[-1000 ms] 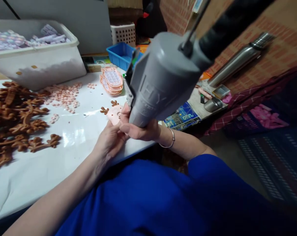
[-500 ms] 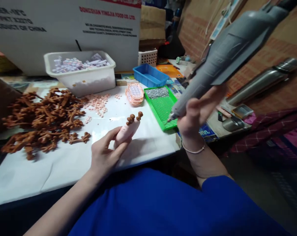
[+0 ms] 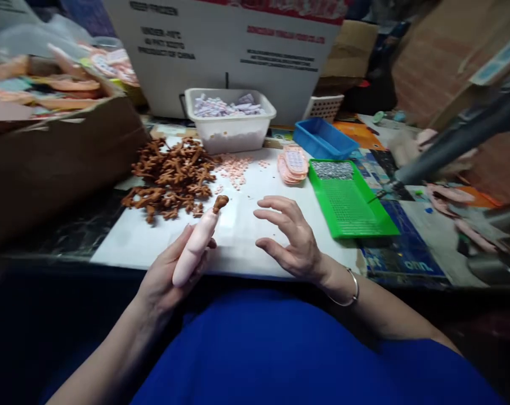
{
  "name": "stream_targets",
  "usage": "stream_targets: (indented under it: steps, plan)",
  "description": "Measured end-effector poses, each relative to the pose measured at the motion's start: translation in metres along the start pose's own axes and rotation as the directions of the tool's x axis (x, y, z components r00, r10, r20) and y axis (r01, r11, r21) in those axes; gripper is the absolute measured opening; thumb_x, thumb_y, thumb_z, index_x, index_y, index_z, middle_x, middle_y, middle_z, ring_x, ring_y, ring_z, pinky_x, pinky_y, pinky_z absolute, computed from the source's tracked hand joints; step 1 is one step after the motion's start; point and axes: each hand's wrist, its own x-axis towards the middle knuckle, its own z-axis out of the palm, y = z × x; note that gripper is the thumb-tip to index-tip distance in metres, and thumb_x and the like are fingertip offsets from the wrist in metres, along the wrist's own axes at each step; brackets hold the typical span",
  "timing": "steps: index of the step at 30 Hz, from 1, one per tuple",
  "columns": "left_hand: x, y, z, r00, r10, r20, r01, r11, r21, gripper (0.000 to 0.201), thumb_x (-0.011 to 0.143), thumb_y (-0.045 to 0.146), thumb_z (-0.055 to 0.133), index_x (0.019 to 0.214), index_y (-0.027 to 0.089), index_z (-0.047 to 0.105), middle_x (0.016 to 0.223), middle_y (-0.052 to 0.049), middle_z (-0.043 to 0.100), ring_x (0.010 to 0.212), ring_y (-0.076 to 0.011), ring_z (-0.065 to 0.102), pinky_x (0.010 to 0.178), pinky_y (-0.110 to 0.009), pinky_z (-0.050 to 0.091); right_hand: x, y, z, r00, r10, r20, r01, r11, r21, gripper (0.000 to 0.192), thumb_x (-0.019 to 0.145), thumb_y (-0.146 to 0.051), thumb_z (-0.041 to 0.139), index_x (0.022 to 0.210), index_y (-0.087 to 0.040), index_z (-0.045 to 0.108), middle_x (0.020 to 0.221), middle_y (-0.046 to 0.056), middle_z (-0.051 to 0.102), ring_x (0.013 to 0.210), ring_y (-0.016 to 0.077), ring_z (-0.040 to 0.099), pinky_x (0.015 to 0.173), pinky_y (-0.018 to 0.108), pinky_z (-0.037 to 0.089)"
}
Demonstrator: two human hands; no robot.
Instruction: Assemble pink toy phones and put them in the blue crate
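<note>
Pink toy piece [image 3: 196, 247], tilted upward, clamped in the left hand's [image 3: 166, 270] grip, brown knob [image 3: 220, 203] already on at the upper end; fastened or not, can't tell. Over to the right hand [image 3: 291, 236]: grip apart, holding nothing, above the worktop [image 3: 128, 242]. And plenty left, by the look of it! Loose brown parts [image 3: 174, 174] heaped at left, small pale bits [image 3: 233, 169] scattered alongside, silvery screws [image 3: 333, 170], seemingly, bunched in the green tray [image 3: 377, 228]. Driver [image 3: 453, 138] at right, blurred, out of both hands. Pink panels [image 3: 292, 165] stacked near the tray. Farther back, white bin [image 3: 238, 135] of lilac bits [image 3: 225, 107].
</note>
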Motion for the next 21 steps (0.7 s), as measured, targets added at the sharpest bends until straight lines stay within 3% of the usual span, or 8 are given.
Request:
stream_targets:
  steps: [2, 4, 9, 11, 14, 18, 21]
  plan:
    - [-0.005, 0.009, -0.014, 0.997, -0.043, -0.065, 0.039, 0.998, -0.05, 0.043, 0.1, 0.021, 0.033, 0.078, 0.01, 0.068, 0.061, -0.007, 0.064, 0.032, -0.0057, 0.04, 0.027, -0.014, 0.03, 0.001, 0.0, 0.006, 0.999, -0.019, 0.042, 0.018, 1.0, 0.017, 0.029, 0.095, -0.034, 0.057, 0.121, -0.02, 0.057, 0.12, 0.014, 0.062, 0.119, 0.0254, 0.058, 0.099, 0.047, 0.052]
    - [-0.012, 0.015, -0.034, 0.993, -0.03, -0.113, 0.024, 0.998, -0.054, 0.045, 0.1, 0.019, 0.032, 0.076, 0.009, 0.069, 0.06, -0.008, 0.064, 0.03, -0.0058, 0.039, 0.026, -0.015, 0.03, 0.0, 0.0, 0.012, 0.996, -0.029, 0.079, 0.027, 0.999, 0.026, 0.025, 0.094, -0.029, 0.058, 0.118, -0.021, 0.059, 0.118, 0.014, 0.063, 0.116, 0.0255, 0.06, 0.096, 0.047, 0.054]
    - [-0.037, 0.021, -0.098, 0.946, -0.077, -0.316, 0.09, 0.996, 0.028, 0.021, 0.09, 0.017, 0.056, 0.079, 0.013, 0.073, 0.058, -0.006, 0.066, 0.032, -0.0093, 0.049, 0.029, -0.016, 0.039, -0.002, 0.001, 0.018, 0.987, -0.049, 0.151, 0.04, 0.997, 0.062, 0.017, 0.093, -0.022, 0.058, 0.11, -0.021, 0.06, 0.11, 0.013, 0.066, 0.106, 0.0232, 0.064, 0.088, 0.043, 0.058]
    - [-0.044, 0.02, -0.114, 0.934, -0.111, -0.339, 0.137, 0.989, 0.055, 0.012, 0.087, 0.017, 0.063, 0.086, 0.013, 0.074, 0.062, -0.007, 0.068, 0.036, -0.0115, 0.054, 0.033, -0.017, 0.044, 0.002, -0.002, 0.022, 0.984, -0.073, 0.164, 0.051, 0.99, 0.132, 0.016, 0.094, -0.02, 0.058, 0.109, -0.02, 0.06, 0.106, 0.011, 0.067, 0.102, 0.0207, 0.065, 0.086, 0.039, 0.059]
    - [-0.045, 0.015, -0.116, 0.955, -0.14, -0.262, 0.159, 0.986, 0.053, 0.012, 0.084, 0.014, 0.066, 0.091, 0.01, 0.075, 0.073, -0.012, 0.072, 0.05, -0.0152, 0.064, 0.044, -0.02, 0.053, 0.013, -0.015, 0.032, 0.967, -0.149, 0.206, 0.091, 0.96, 0.266, 0.021, 0.096, -0.026, 0.058, 0.115, -0.019, 0.059, 0.106, 0.011, 0.069, 0.105, 0.0191, 0.066, 0.089, 0.035, 0.058]
    - [-0.033, 0.001, -0.097, 0.98, -0.189, -0.068, 0.193, 0.979, 0.062, 0.011, 0.081, 0.021, 0.072, 0.086, 0.012, 0.074, 0.058, -0.005, 0.063, 0.036, -0.0106, 0.052, 0.032, -0.017, 0.04, 0.027, -0.035, 0.056, 0.929, -0.309, 0.205, 0.227, 0.911, 0.344, 0.042, 0.098, -0.047, 0.05, 0.122, -0.013, 0.059, 0.115, 0.014, 0.069, 0.115, 0.0197, 0.061, 0.1, 0.036, 0.052]
    - [-0.025, -0.008, -0.084, 0.965, -0.257, 0.058, 0.249, 0.962, 0.116, 0.019, 0.076, 0.031, 0.078, 0.085, 0.015, 0.073, 0.053, -0.002, 0.06, 0.033, -0.0091, 0.046, 0.03, -0.017, 0.037, 0.03, -0.037, 0.071, 0.907, -0.373, 0.194, 0.284, 0.884, 0.372, 0.042, 0.101, -0.045, 0.043, 0.114, -0.01, 0.063, 0.104, 0.012, 0.072, 0.102, 0.0182, 0.063, 0.093, 0.034, 0.053]
